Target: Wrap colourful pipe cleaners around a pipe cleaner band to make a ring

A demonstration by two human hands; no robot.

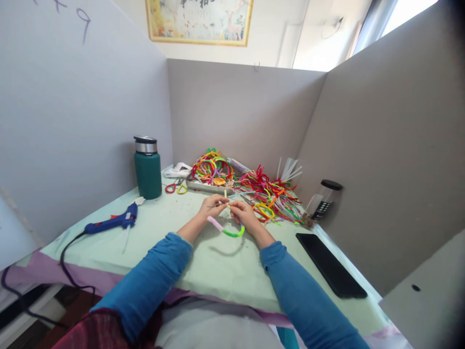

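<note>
Both hands meet above the middle of the table with fingertips nearly touching. My left hand [214, 207] is closed in a pinch at a narrow pale yellow strip [225, 194] that stands up between the hands. A thin dark piece shows by its fingers, too small to name. My right hand [244, 214] is closed on a fuzzy pipe cleaner [233, 234], which curves down below the hands in green and pink with a purple part near the fingers. Its pink end hangs free above the tabletop. The fingers hide where strip and pipe cleaner meet.
Pipe-cleaner rings fill a metal tray [209, 187]; loose pipe cleaners [267, 186] lie beside it. Scissors [176, 188], a green bottle [147, 169] and a blue glue gun [114, 220] stand or lie left. A black phone [330, 264] and clear jar [323, 201] are right. Grey partitions [240, 106] enclose the table.
</note>
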